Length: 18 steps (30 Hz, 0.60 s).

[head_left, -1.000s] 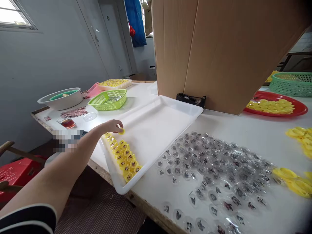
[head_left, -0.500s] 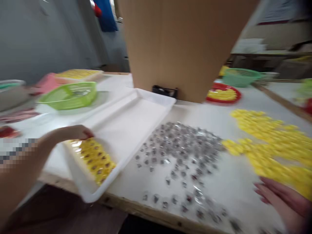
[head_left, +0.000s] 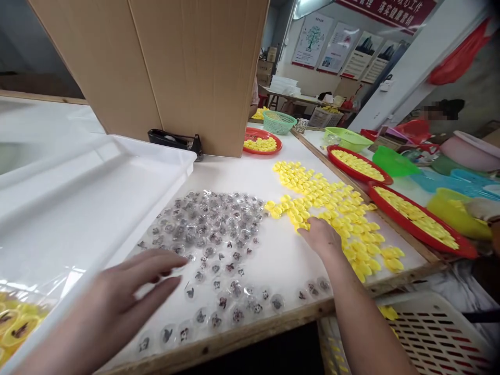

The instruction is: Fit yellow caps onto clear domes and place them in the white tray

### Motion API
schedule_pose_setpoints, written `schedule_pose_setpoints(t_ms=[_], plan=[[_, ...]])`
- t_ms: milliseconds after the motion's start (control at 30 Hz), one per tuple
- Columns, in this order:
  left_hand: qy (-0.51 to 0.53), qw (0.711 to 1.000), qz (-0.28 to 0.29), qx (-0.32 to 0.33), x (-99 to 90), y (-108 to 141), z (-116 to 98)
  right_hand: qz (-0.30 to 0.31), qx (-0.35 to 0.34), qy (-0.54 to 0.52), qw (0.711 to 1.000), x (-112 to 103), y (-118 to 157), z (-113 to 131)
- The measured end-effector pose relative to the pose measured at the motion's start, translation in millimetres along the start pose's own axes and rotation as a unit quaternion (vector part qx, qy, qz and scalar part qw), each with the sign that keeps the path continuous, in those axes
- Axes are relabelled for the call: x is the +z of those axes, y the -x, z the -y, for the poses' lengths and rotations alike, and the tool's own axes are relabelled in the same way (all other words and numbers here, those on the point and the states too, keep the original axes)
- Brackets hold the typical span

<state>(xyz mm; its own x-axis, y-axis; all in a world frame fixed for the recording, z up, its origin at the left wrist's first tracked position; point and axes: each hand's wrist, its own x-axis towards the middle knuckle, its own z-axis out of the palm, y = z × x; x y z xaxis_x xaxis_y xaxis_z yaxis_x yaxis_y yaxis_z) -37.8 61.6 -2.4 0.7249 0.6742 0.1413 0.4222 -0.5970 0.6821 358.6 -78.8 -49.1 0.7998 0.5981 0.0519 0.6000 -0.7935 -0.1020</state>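
My left hand [head_left: 130, 294] hovers over the white tray's near side wall, thumb and fingers apart with nothing between them. Just beyond its fingertips lie many small clear round discs [head_left: 234, 289] with dark printed figures, heaped at the back and scattered toward the table edge. My right hand [head_left: 322, 238] is at the left side of a spread of small yellow plastic pieces [head_left: 336, 200]. Its fingertips close around a yellow piece at the pile's edge. Yellow pieces with printed centres [head_left: 21, 328] lie in the white tray [head_left: 156, 190] at lower left.
A tall cardboard sheet [head_left: 187, 67] stands behind a black tape dispenser [head_left: 175, 141]. Red trays of yellow pieces [head_left: 422, 219] line the right side past a wooden strip [head_left: 312, 143]. A white perforated basket [head_left: 429, 328] sits below the table edge. Another person's hand [head_left: 482, 209] is at far right.
The view has swung right. My left hand has left the printed yellow pieces in the tray and moved toward the clear discs. My right hand has reached forward into the yellow pile.
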Motion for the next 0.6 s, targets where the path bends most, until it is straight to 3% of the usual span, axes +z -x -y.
schedule_pose_setpoints(t_ms=[133,267,333,400,467,533,600], plan=[[0.058,0.993,0.105,-0.020,55.6,-29.1,-33.9,0.028,-0.024,0.011,0.999,-4.1,3.4,-1.4],[0.195,0.959,0.128,-0.163,85.9,-45.9,-40.8,0.052,-0.104,-0.041,0.992,-14.3,45.5,19.8],[0.347,0.898,0.144,-0.231,96.8,-48.6,-39.6,0.075,-0.184,-0.107,0.974,-22.6,75.9,41.1],[0.498,0.807,0.177,-0.263,105.8,-49.1,-37.2,0.095,-0.288,-0.230,0.925,-29.8,101.5,64.1],[0.596,0.728,0.213,-0.263,111.5,-48.7,-33.4,0.117,-0.344,-0.310,0.879,-32.0,113.8,81.7],[0.639,0.690,0.226,-0.252,112.7,-48.5,-28.0,0.138,-0.346,-0.338,0.864,-26.6,109.5,89.4],[0.652,0.685,0.200,-0.257,110.1,-49.4,-21.7,0.130,-0.313,-0.313,0.887,-14.4,92.6,87.9]])
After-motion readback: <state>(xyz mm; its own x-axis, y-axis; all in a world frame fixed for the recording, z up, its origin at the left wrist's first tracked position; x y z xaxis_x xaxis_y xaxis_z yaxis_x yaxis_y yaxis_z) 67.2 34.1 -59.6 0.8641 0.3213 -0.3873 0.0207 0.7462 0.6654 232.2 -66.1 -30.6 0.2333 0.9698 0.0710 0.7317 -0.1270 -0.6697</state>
